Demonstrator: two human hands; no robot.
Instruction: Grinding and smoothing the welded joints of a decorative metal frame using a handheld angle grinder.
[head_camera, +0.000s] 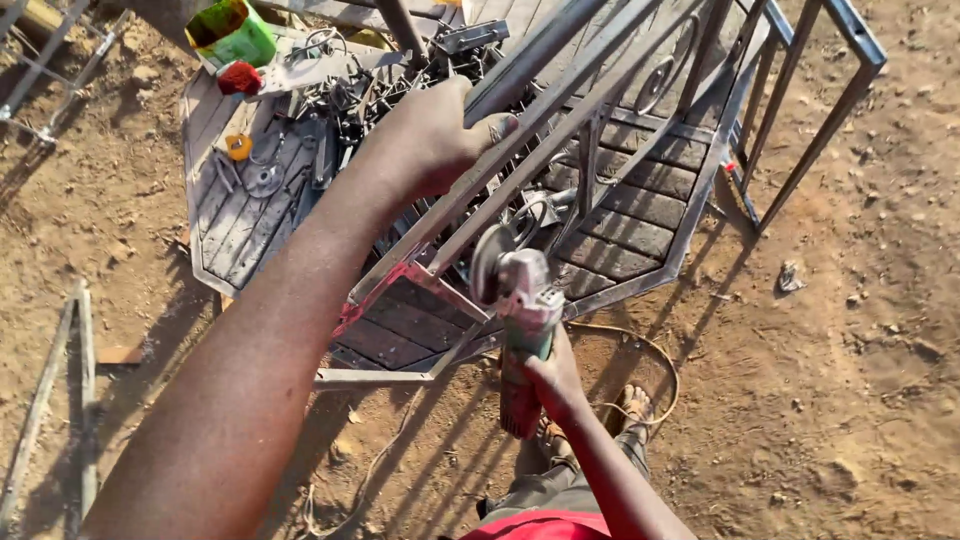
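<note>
Your left hand (435, 135) grips the metal frame (560, 110) above the angle grinder (520, 320) clutched in your right hand (553, 375).

— How's the left hand (435, 135)?
— Arm stretched forward and up, fingers curled shut in a grip, back of the hand toward the camera.
— And the right hand (548, 375)?
— Lower, close to the body, forearm angled up, fingers wrapped tight.
</note>
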